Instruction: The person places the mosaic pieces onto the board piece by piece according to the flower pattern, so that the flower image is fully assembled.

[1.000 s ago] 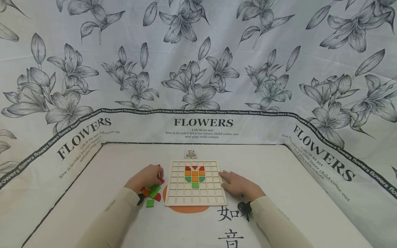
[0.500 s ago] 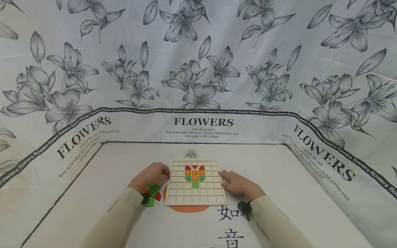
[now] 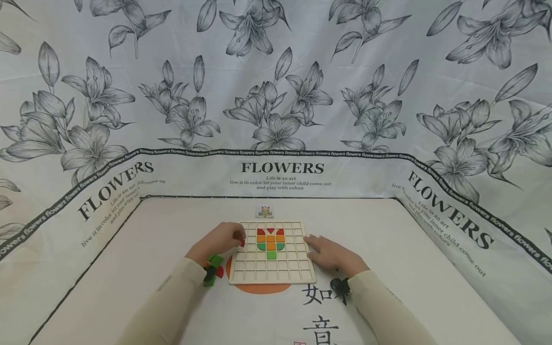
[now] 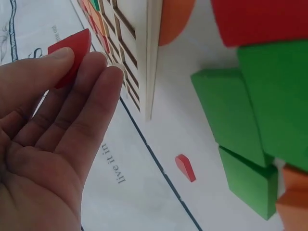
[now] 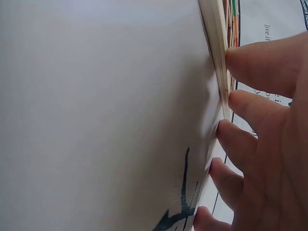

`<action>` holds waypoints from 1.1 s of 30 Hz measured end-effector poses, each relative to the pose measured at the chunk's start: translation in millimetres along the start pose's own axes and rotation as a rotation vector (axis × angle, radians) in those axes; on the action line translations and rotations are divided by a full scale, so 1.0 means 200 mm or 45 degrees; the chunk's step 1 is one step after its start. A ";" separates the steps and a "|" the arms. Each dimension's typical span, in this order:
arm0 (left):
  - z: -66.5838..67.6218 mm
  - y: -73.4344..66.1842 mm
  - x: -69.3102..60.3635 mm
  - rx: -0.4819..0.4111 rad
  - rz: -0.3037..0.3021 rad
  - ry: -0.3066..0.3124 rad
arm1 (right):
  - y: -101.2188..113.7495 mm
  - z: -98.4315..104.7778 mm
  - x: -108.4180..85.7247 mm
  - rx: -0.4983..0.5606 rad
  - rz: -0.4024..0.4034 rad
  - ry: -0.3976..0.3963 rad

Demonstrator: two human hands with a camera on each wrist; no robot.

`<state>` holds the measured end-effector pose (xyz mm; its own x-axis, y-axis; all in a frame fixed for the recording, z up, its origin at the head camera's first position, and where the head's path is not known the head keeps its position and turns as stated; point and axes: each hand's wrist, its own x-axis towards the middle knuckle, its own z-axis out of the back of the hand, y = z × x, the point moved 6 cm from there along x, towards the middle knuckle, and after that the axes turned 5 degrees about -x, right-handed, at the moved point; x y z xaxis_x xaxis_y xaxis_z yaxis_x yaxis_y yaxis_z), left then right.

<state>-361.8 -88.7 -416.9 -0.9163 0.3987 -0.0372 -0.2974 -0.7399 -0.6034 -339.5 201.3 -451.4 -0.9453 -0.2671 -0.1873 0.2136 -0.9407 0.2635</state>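
Between thumb and fingertips, my left hand [image 3: 221, 239] pinches a small red block [image 4: 81, 47] with a curved edge, over the left side of the wooden grid board [image 3: 297, 276]. Red, orange and green blocks in the middle cells form a tulip-like figure, with a green square [image 3: 271, 255] at its foot. My right hand [image 3: 331, 255] rests at the board's right edge; in the right wrist view its extended fingers [image 5: 262, 65] touch the rim. Loose green blocks [image 4: 276, 101] lie near my left wrist, partly hidden by it in the head view.
Behind the board lies a small picture card [image 3: 264, 211]. A lone red piece [image 4: 185, 167] lies on the cloth left of the board, with orange blocks [image 4: 293, 199] among the loose ones. Flower-printed cloth [image 3: 280, 110] walls the table's back and sides.
My left hand has moved right with the red block, from beside the loose pieces to over the board's left edge. The right hand has kept its place.
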 end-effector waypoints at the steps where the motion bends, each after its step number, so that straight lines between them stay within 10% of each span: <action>1: 0.00 -0.01 0.00 -0.002 -0.007 0.005 | 0.00 0.00 0.00 0.000 -0.002 0.001; 33: -0.19 -0.31 0.16 0.023 -0.197 0.118 | -0.02 -0.01 0.00 0.038 -0.027 0.015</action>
<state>-362.8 -8.7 -410.8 -0.8308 0.5563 -0.0183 -0.4388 -0.6749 -0.5932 -339.3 204.2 -454.4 -0.9466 -0.2496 -0.2044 0.1858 -0.9397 0.2872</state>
